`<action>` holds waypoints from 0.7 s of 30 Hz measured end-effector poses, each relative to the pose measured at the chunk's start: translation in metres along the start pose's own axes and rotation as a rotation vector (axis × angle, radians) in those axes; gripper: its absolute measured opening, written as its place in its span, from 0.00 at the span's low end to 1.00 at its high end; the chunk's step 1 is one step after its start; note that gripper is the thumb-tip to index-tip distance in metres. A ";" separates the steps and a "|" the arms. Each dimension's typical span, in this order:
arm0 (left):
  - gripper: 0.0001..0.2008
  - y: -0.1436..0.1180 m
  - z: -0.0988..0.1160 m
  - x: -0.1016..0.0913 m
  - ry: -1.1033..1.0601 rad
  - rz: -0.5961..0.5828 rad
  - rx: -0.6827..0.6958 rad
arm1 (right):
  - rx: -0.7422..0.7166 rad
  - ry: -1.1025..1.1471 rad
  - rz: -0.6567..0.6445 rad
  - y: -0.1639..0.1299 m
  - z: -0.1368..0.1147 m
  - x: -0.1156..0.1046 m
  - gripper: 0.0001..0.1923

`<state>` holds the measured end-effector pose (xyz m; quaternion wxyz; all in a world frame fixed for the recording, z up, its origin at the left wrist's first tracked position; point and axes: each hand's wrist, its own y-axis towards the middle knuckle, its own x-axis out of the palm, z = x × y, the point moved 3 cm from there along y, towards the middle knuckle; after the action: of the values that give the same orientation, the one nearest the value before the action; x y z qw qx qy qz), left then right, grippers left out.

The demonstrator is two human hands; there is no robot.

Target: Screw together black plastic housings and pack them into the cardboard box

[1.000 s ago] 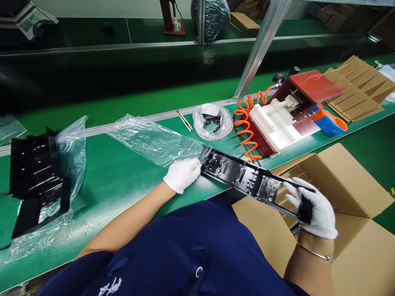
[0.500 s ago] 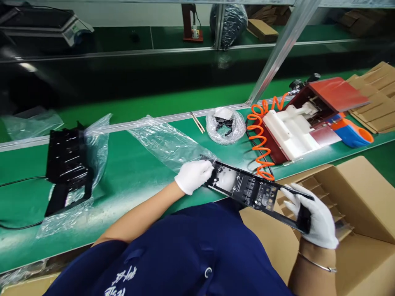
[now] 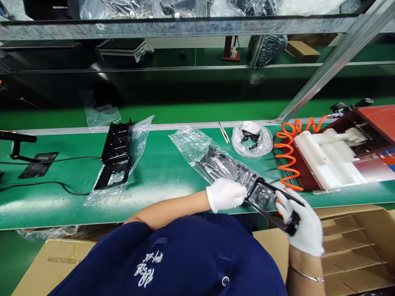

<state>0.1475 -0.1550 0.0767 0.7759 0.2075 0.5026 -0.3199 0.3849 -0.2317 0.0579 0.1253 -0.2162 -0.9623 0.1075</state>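
Observation:
A long black plastic frame (image 3: 261, 195) slants in front of me, its far part inside a clear plastic bag (image 3: 188, 142). My left hand (image 3: 226, 195), in a white glove, is closed on the bag's mouth at the frame's near side. At the frame's bare lower-right end, my right hand (image 3: 307, 224), also gloved, grips around the end bar. A similar black frame (image 3: 115, 148) lies on a bag to the left, with black cables running from it. Beyond the held frame sits a roll of clear wrap (image 3: 237, 142) with small black parts in it.
Tweezers (image 3: 224, 132) lie near the metal rail. An orange coiled hose (image 3: 288, 158) runs to a red-and-white fixture (image 3: 330, 158) at right. A divided cardboard box (image 3: 348, 242) stands below the bench edge. A metal post (image 3: 327, 65) slants above the bench.
The frame has slid well into the bag, which lay mostly beyond it before. My left hand has moved along the frame toward my right hand. The view has shifted left.

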 end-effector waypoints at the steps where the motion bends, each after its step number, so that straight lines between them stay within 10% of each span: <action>1: 0.10 0.001 0.001 -0.001 -0.006 0.015 0.009 | 0.044 0.046 0.039 0.002 0.002 0.013 0.20; 11: 0.10 0.004 -0.003 -0.006 -0.085 0.080 -0.032 | 0.162 0.263 0.043 0.007 0.030 0.112 0.37; 21: 0.12 0.003 -0.044 -0.030 -0.201 0.148 -0.270 | 0.173 0.026 -0.285 0.022 0.063 0.145 0.60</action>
<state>0.1120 -0.1160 0.0858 0.8644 0.1050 0.4442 -0.2109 0.2487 -0.1578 0.0205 0.1696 -0.0676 -0.9687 0.1683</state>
